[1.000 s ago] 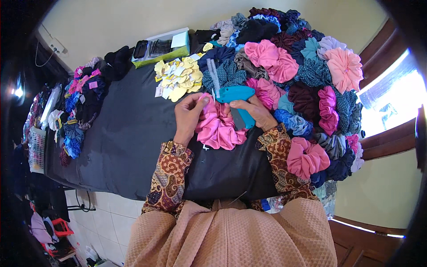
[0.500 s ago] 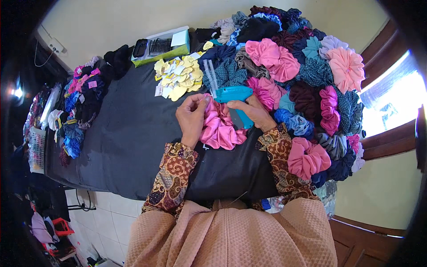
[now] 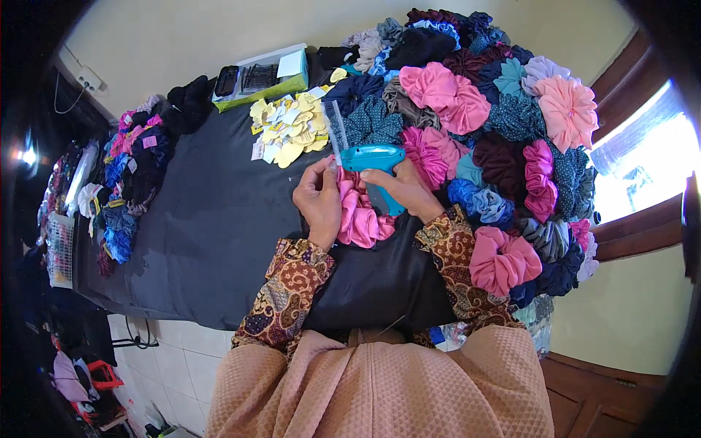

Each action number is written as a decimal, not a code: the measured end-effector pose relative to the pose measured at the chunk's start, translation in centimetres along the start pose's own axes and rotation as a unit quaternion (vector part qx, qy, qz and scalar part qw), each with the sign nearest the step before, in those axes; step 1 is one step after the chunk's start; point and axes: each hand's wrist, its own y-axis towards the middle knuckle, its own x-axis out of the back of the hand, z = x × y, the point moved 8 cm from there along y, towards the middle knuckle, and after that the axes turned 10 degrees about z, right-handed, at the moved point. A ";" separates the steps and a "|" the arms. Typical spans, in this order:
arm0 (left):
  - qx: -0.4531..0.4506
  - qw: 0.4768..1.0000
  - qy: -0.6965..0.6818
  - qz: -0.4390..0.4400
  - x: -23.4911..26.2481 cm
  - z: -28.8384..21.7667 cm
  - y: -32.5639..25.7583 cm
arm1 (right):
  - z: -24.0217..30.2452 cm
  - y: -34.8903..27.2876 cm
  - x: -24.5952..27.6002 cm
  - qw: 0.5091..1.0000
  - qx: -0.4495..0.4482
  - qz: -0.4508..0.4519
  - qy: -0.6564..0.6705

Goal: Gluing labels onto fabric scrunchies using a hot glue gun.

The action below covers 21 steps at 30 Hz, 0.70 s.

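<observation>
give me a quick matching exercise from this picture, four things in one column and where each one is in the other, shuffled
Things:
1. blue tagging gun
2. pink scrunchie
3. yellow paper tags
4. scrunchie heap

Places:
A. piled along the table's right side
B. in the right hand
C. loose on the black cloth, beyond the hands
D. under the left hand, at the gun's tip

Pairs: 1-B, 2-D, 3-C, 4-A
</observation>
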 end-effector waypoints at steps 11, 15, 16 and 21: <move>0.024 0.995 -0.095 0.002 -0.6 0.0 0.1 | -1.0 0.0 0.4 0.999 -0.036 -0.009 0.026; 0.054 0.995 -0.080 0.001 -0.3 0.7 0.2 | -1.3 0.2 0.4 0.998 -0.030 -0.003 0.049; 0.053 0.996 -0.070 0.001 -0.2 0.9 0.2 | -1.4 0.2 0.4 0.998 -0.034 -0.003 0.047; 0.031 0.998 -0.054 -0.001 0.0 0.7 0.4 | -0.6 0.1 0.2 0.999 -0.022 0.001 0.046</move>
